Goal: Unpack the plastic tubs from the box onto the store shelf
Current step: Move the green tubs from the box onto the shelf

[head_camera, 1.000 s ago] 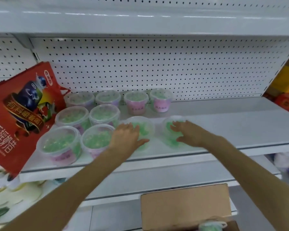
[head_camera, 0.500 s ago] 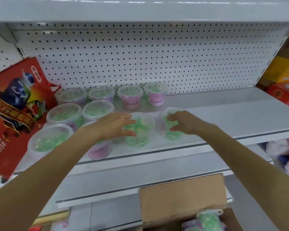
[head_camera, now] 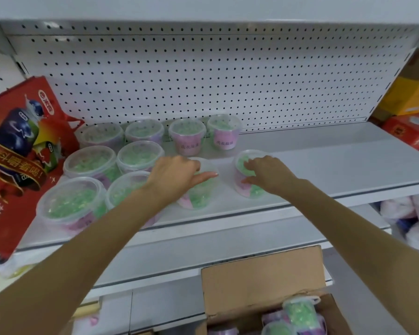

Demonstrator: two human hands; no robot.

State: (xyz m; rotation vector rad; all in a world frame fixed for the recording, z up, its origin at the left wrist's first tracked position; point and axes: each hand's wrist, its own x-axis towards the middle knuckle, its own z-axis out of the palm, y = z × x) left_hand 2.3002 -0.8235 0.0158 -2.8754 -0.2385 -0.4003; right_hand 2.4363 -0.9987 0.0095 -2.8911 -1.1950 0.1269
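Placement step: two clear plastic tubs of green beads, one (head_camera: 198, 189) capped by the left hand (head_camera: 172, 175), one (head_camera: 246, 175) by the right hand (head_camera: 266, 174), are set on the white metal shelf (head_camera: 324, 165). Both hands are curled over lids. Release and a return to the brown cardboard box (head_camera: 259, 284) are judged next.

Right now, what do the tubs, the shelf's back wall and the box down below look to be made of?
The tubs: clear, slightly glossy plastic, since green beads show through lid and wall. The back wall: probably white painted sheet metal, matte, with even rows of punched holes. The box: plain brown cardboard, dull, with a folded flap.
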